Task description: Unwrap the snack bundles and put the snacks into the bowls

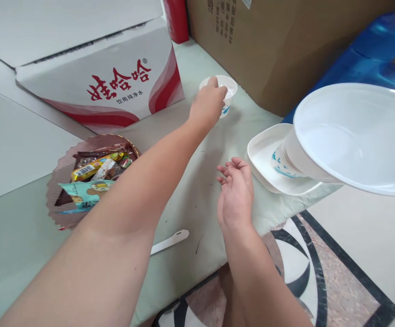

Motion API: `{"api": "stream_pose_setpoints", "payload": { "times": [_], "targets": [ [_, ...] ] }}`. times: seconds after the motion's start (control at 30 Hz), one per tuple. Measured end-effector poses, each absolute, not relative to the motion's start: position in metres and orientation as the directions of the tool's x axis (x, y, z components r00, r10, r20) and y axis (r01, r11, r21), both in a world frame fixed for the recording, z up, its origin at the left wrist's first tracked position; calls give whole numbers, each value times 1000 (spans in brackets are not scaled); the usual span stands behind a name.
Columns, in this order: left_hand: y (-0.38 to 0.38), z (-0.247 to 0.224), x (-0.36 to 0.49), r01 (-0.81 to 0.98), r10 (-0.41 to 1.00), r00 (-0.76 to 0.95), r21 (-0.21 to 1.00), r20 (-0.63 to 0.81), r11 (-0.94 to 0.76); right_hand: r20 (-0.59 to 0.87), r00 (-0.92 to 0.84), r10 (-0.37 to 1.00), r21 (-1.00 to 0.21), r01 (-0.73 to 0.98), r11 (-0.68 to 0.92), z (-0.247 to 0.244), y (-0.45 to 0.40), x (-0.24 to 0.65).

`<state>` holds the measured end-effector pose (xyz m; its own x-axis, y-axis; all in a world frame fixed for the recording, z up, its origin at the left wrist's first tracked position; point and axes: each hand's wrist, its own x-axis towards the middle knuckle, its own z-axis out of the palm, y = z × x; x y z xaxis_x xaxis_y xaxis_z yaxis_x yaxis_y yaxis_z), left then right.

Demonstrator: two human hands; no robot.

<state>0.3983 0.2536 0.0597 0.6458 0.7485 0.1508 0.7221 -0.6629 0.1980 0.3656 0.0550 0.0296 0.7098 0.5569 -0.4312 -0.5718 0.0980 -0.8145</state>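
My left hand (208, 102) reaches forward to a white paper cup (230, 86) with blue print, its fingers over the rim and inside the mouth. The cup stands upright near the brown carton. Nearer to me, my right hand (235, 193) is held palm up above the table, fingers loosely curled and apart, with nothing in it. To its right is a white tray (259, 156) with stacked paper cups (282, 161) on it. The topmost wide white rim (357, 136) looms large at the right.
A white and red water box (116, 86) stands at the back left, a brown carton (252, 50) behind the cup. A snack basket (59, 181) and a white plastic strip (170, 240) lie on the pale green tablecloth (190, 200). A blue container (350, 63) stands at the right.
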Motion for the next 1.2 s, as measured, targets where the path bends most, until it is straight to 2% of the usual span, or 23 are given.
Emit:
{"api": "stream_pose_setpoints", "payload": {
  "times": [0.2,0.37,0.47,0.53,0.6,0.67,0.77,0.97,1.07,1.2],
  "targets": [
    [267,54,417,705,777,621,360,104,-611,-406,729,551,-851,-521,61,23,44,368],
    [270,47,422,751,827,562,414,9,-514,-387,722,574,-861,-505,55,21,46,363],
    [255,61,416,719,833,550,471,65,-511,-377,709,596,-858,-510,65,22,47,360],
    [236,77,408,591,770,605,534,203,-605,-375,702,605,-855,-515,68,24,47,359],
    [212,94,397,352,579,756,556,306,-753,-381,695,610,-851,-522,64,26,46,360],
    [186,108,388,198,362,890,480,277,-855,-380,685,622,-848,-526,62,27,44,361],
    [152,118,380,161,251,952,411,175,-897,-357,680,640,-852,-518,76,29,41,362],
    [116,120,355,346,500,839,499,214,-795,-287,657,697,-879,-469,81,30,32,357],
    [98,119,312,324,589,747,605,308,-727,-203,597,776,-899,-427,93,31,26,351],
    [57,113,235,330,650,713,691,265,-643,-184,510,840,-912,-408,48,27,18,336]
  ]
}}
